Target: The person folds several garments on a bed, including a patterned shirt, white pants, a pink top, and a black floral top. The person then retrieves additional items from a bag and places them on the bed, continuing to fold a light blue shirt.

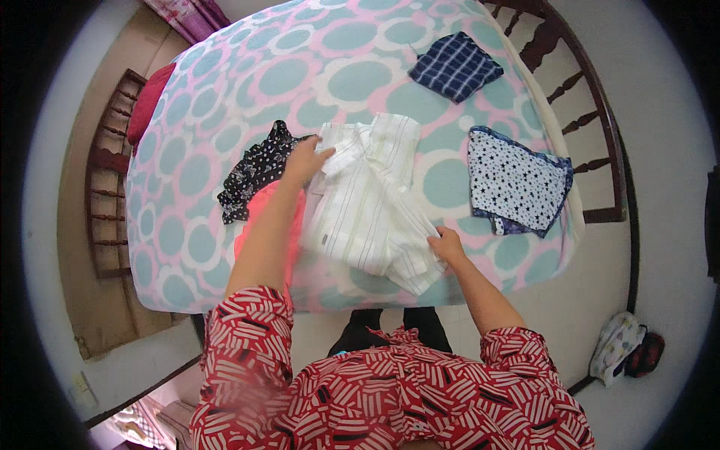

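A white striped shirt (360,202) lies spread and partly folded over itself on the bed before me. My left hand (306,160) touches its far left part near a sleeve; the picture does not settle whether the fingers pinch the cloth. At the near right, my right hand (448,246) grips the shirt's edge between thumb and fingers. A black garment with white dots and a floral print (259,169) lies crumpled just left of my left hand. Beneath my left forearm is a coral-pink garment (260,205), partly hidden by the arm.
On the bed's right side lie a folded navy plaid cloth (457,66) and a folded star-print garment (517,180) with blue edges. The flower-patterned bedspread (185,236) covers the bed. A dark wooden bed rail (604,129) bounds the right. A bag (617,344) rests on the floor.
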A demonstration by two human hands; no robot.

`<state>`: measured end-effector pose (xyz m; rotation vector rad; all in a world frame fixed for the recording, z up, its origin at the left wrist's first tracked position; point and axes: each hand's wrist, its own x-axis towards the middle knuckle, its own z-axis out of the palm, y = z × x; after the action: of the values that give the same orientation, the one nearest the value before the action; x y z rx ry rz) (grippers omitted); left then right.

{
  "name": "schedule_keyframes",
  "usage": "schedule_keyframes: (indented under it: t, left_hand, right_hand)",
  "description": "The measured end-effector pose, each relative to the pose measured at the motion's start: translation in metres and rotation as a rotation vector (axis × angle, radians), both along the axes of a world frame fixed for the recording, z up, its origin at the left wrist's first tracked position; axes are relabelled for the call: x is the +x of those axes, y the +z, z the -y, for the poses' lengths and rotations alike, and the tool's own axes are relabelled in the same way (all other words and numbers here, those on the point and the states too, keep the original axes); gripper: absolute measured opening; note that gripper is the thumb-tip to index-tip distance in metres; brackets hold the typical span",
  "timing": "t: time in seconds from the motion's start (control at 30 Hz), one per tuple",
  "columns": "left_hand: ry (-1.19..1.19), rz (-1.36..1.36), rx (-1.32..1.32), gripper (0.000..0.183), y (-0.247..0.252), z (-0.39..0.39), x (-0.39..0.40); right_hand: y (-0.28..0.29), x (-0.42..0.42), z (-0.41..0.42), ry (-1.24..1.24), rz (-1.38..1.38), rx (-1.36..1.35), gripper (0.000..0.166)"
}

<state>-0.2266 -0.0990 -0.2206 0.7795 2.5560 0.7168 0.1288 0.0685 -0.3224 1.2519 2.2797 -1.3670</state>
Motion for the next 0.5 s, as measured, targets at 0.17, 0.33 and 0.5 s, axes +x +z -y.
schedule_keyframes:
  t: [0.17,0.33,0.5]
  left_hand:
    - [0.209,0.173,-0.037,0.057,-0.085,0.062,0.029]
    - [0.352,0.28,0.105,0.047,-0.097,0.063,0.04]
    - [0.487,0.28,0.392,0.033,-0.099,0.042,0.025]
  right_hand:
    - [0.03,-0.058,-0.001,0.116,-0.265,0.232,0.055]
    - [0.021,-0.194,-0.004,0.077,-0.399,0.091,0.068]
    - [-0.016,-0.261,-0.013,0.098,-0.199,-0.142,0.059]
